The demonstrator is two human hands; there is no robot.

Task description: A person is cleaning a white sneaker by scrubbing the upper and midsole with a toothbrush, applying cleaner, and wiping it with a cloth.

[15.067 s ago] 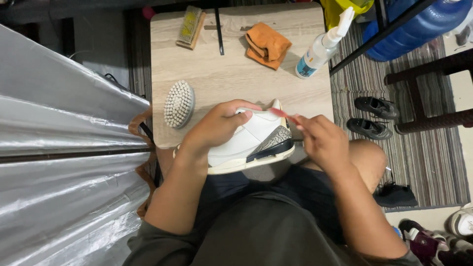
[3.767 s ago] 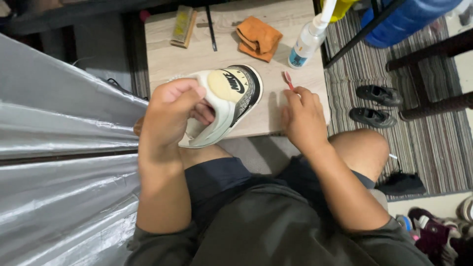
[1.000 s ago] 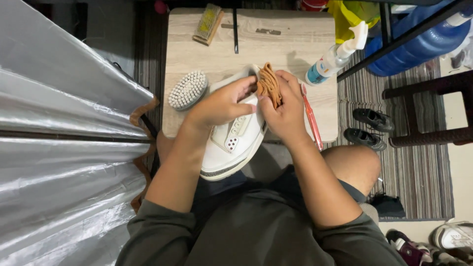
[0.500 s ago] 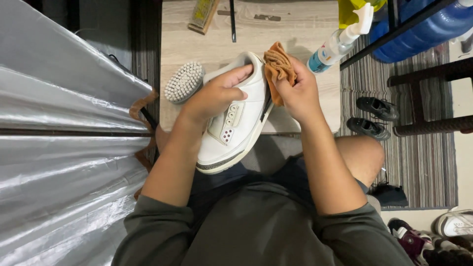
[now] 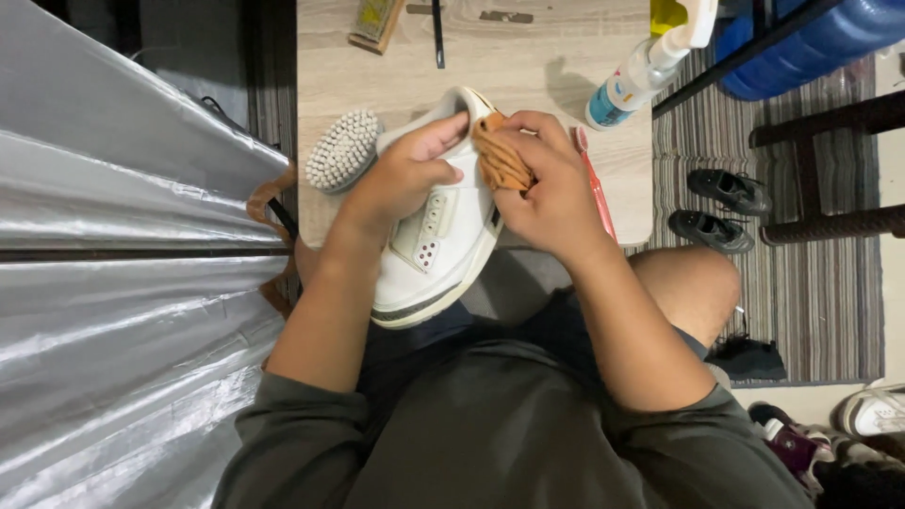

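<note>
A white sneaker [image 5: 438, 250] lies over my lap and the near edge of a small wooden table [image 5: 528, 80], toe toward me. My left hand [image 5: 405, 174] grips its upper side near the collar. My right hand [image 5: 551, 193] presses a bunched orange cloth [image 5: 498, 162] against the sneaker's other side. A red-handled toothbrush [image 5: 596, 188] lies on the table just right of my right hand, partly hidden by it.
A round white-bristled brush [image 5: 342, 151] sits left of the sneaker. A spray bottle [image 5: 641, 71] stands at the table's right. A thin black tool [image 5: 438, 33] and a small block brush [image 5: 375, 21] lie at the far edge. Silver sheeting [image 5: 123, 283] fills the left; black shoes [image 5: 721, 207] rest on a striped rug.
The orange cloth in my right hand has slid down along the sneaker's side. My left hand keeps its hold and the sneaker has tilted slightly.
</note>
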